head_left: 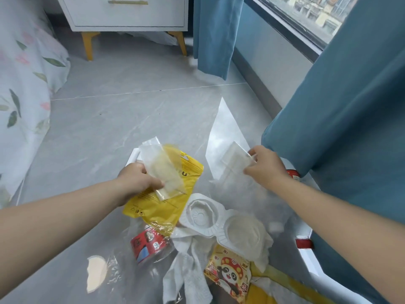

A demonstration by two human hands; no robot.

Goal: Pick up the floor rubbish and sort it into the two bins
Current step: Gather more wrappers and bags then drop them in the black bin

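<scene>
Left hand [138, 181] grips a yellow pouch [162, 207] and a clear sachet [162, 167] together. Right hand [266, 166] pinches a flat white packet [235, 160]. Beneath both hands, the lined bin [310, 263] holds a white moulded tray [219, 224], crumpled tissue [188, 270], a red can [149, 243] and a panda snack wrapper [230, 273].

Bedroom in a home. Bed edge at left, draped in white bedding [26, 84] printed with pink flowers and green leaves. White nightstand [125, 14] at back, one drawer with brass handle [128, 2], raised on yellow legs [87, 43]. Teal curtains [214, 34] hanging to the floor beside a window [306, 12] along the right wall; building fronts visible through the glass. Grey marbled tile floor [131, 110], one grout line running across.
</scene>
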